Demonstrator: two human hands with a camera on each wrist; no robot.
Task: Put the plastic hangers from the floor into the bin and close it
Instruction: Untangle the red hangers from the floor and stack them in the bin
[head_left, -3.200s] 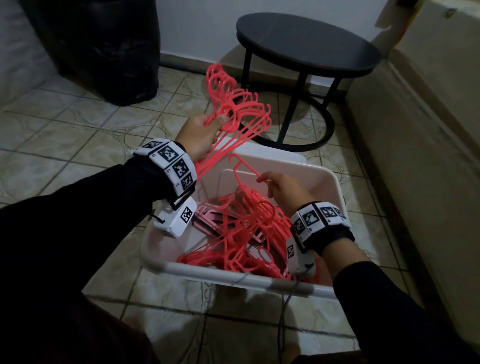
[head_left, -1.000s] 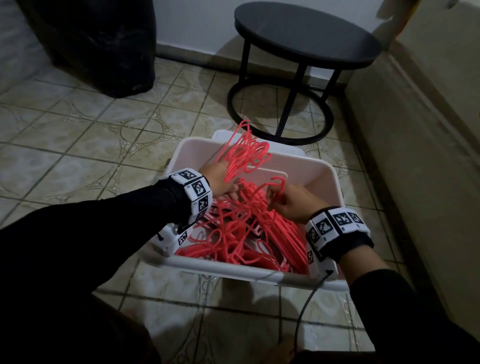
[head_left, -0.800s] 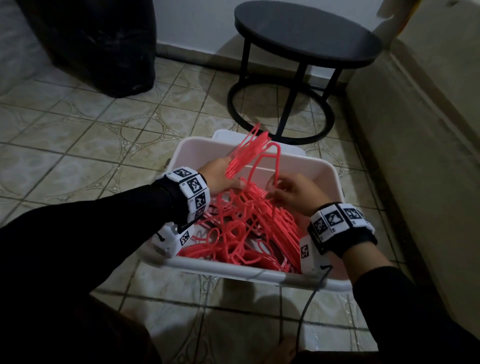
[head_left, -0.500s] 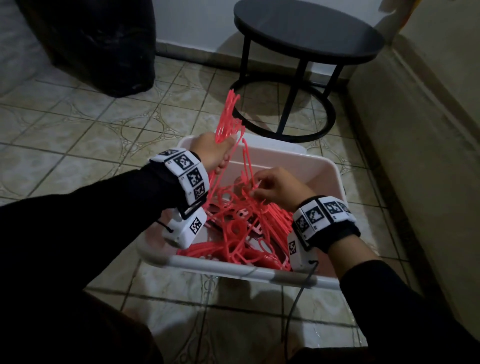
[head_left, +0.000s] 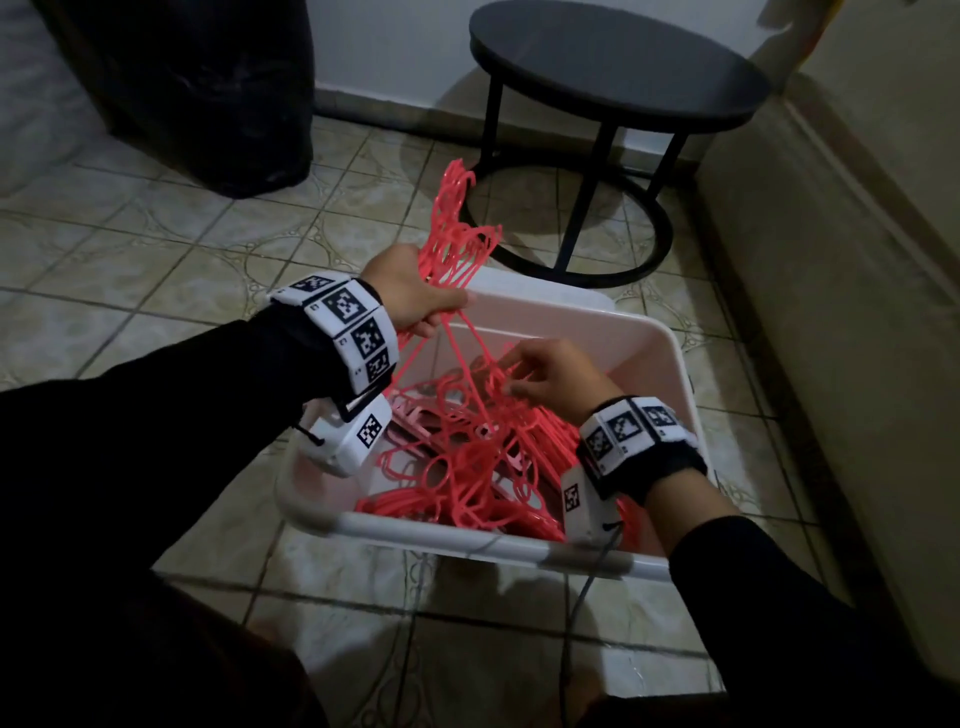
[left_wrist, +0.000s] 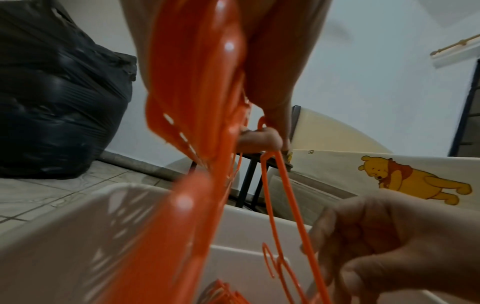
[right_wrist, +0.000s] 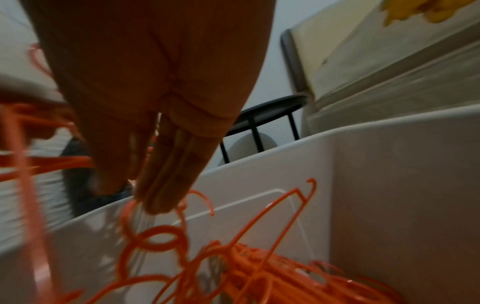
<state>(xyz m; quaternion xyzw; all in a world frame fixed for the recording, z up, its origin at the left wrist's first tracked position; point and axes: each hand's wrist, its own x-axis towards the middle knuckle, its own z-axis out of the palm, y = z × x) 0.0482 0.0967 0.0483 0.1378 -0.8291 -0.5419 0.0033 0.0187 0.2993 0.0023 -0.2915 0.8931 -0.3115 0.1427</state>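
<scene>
Looking like a home, a bedroom or kid's room. Patterned beige floor tiles (head_left: 156, 249) are running across the room to a plain white wall (head_left: 395, 47) with a skirting strip. A small round black side table (head_left: 618, 67) is standing at the far side against that wall. A stuffed black plastic bag (head_left: 197, 93) is sitting far left. A beige bed or mattress edge (head_left: 831, 260) is running along the right, with a cartoon bear sheet (left_wrist: 405, 181) showing on it. A white plastic storage bin (head_left: 670, 353) is sitting on the floor nearby, household clutter.
</scene>
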